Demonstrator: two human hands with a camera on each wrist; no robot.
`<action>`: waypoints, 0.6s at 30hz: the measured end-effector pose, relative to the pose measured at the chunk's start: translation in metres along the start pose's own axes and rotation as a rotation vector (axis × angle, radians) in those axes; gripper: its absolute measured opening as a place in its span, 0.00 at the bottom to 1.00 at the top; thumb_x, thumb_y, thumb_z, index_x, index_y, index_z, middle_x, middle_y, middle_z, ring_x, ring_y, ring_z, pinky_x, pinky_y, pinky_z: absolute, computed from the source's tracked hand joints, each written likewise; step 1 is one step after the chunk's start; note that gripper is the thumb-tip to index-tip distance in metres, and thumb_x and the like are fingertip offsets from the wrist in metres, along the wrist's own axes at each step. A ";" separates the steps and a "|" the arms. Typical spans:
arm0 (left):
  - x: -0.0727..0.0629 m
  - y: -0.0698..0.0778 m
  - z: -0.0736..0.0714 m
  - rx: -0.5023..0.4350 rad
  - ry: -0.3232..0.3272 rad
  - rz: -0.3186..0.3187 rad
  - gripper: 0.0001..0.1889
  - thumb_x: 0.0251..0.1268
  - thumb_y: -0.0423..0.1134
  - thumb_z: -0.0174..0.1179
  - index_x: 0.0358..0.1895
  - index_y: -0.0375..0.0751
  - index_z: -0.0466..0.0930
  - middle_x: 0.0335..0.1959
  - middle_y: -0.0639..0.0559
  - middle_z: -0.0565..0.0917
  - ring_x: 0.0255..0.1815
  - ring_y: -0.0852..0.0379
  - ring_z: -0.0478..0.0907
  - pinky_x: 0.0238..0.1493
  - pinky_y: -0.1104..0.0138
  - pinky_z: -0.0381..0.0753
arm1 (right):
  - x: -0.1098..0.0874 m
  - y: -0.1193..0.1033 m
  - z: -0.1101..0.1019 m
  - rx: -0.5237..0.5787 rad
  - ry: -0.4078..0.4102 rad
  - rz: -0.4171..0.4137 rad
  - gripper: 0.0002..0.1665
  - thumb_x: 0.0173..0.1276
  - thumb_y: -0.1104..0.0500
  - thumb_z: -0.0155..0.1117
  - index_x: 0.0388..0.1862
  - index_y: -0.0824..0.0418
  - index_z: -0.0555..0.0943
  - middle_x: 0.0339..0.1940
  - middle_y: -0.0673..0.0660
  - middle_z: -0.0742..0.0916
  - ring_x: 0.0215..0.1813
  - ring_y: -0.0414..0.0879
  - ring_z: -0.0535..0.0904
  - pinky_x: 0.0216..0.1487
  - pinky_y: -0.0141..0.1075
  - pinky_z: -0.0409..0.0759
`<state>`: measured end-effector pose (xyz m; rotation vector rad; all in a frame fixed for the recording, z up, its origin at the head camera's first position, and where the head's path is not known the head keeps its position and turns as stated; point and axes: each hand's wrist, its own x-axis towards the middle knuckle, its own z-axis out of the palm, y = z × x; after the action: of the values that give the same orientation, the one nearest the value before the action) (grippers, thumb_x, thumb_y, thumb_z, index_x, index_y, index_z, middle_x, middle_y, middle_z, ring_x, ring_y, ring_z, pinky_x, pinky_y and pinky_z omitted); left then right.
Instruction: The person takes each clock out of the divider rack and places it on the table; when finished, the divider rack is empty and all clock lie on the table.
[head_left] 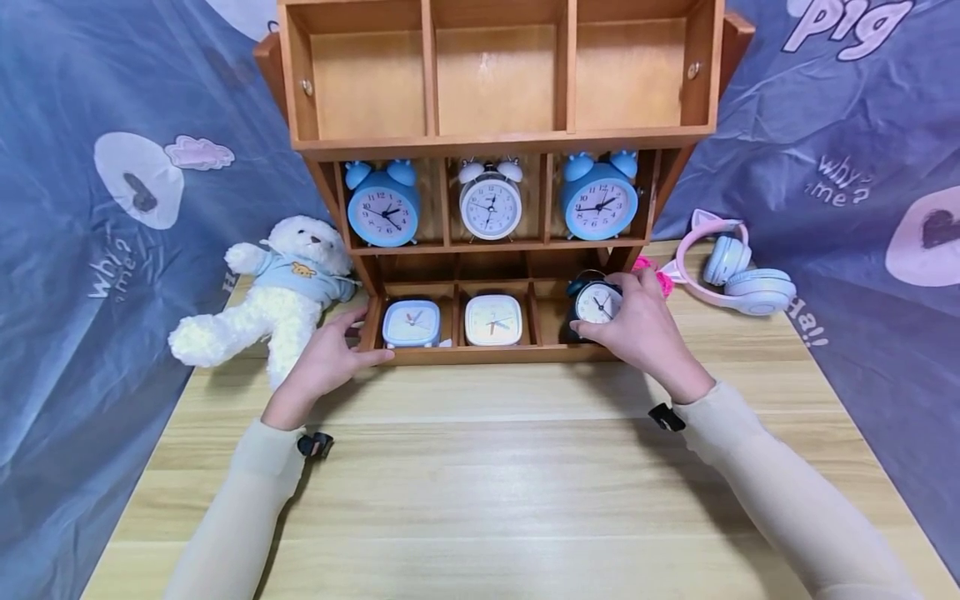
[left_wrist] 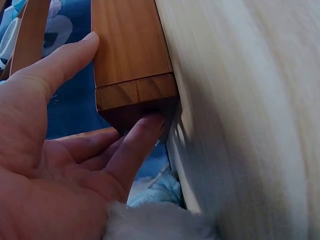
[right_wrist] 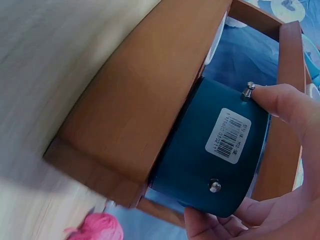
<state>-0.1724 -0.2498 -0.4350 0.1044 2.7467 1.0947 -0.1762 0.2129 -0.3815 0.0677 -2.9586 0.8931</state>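
My right hand grips a dark teal twin-bell alarm clock at the right compartment of the wooden shelf's bottom row. In the right wrist view, the clock's underside shows a barcode label and two metal feet; the thumb touches one foot, and fingers hold the far side. My left hand holds the left end of the wooden shelf. Its thumb lies along the front board, with fingers around the end. A pale blue square clock and a white one occupy the other bottom compartments.
Two blue alarm clocks flank a white alarm clock in the middle row. A white teddy bear leans at the left. Pink cat-ear headphones and a bright pink item lie at the right.
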 end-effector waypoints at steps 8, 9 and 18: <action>0.000 0.001 0.000 0.007 -0.009 -0.010 0.58 0.68 0.54 0.81 0.91 0.35 0.56 0.88 0.32 0.67 0.81 0.29 0.74 0.75 0.37 0.81 | -0.008 0.017 -0.013 0.001 0.011 0.028 0.61 0.60 0.41 0.89 0.80 0.73 0.71 0.75 0.77 0.71 0.69 0.72 0.73 0.72 0.69 0.75; 0.000 0.001 -0.001 0.010 -0.008 -0.010 0.58 0.68 0.54 0.81 0.91 0.35 0.56 0.88 0.32 0.67 0.81 0.29 0.74 0.75 0.37 0.80 | -0.008 0.019 -0.014 0.001 0.012 0.033 0.62 0.60 0.41 0.89 0.81 0.74 0.71 0.75 0.78 0.71 0.69 0.72 0.73 0.72 0.69 0.75; -0.002 -0.001 -0.001 0.024 -0.012 -0.007 0.58 0.69 0.56 0.80 0.91 0.36 0.55 0.90 0.33 0.64 0.81 0.28 0.75 0.76 0.37 0.80 | -0.012 0.042 -0.032 -0.019 0.021 0.065 0.61 0.62 0.42 0.88 0.81 0.75 0.70 0.72 0.79 0.70 0.69 0.75 0.71 0.69 0.71 0.74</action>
<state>-0.1709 -0.2509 -0.4348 0.1037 2.7481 1.0562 -0.1653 0.2659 -0.3793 -0.0389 -2.9653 0.8667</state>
